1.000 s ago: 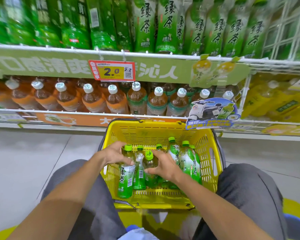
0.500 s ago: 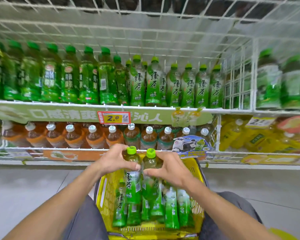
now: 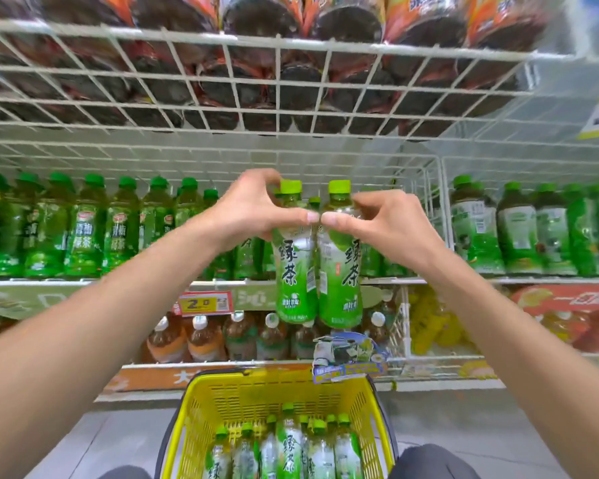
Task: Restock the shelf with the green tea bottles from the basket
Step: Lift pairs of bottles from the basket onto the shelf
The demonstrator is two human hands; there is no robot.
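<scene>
Two green tea bottles hang side by side in front of the green-tea shelf (image 3: pixel 429 281). My left hand (image 3: pixel 253 210) grips the neck of the left bottle (image 3: pixel 294 281); my right hand (image 3: pixel 377 224) grips the neck of the right bottle (image 3: pixel 341 288). Both bottles are upright, touching each other, with their bases level with the shelf's front edge. Below, the yellow basket (image 3: pixel 222 402) holds several more green tea bottles (image 3: pixel 291 447) standing upright. Behind my hands a row of the same green tea bottles (image 3: pixel 249 261) stands on the shelf.
A white wire rack (image 3: pixel 277 81) carrying dark bottles hangs low over the green-tea shelf. Other green bottles (image 3: pixel 83 229) fill the shelf's left side, more at the right past a wire divider (image 3: pixel 438 202). Brown tea bottles (image 3: pixel 201 340) sit one shelf down. A price tag (image 3: pixel 204 303) hangs on the edge.
Both hands have lifted the two bottles out of the basket up to shelf height. The view has tilted upward, so the wire rack above now shows.
</scene>
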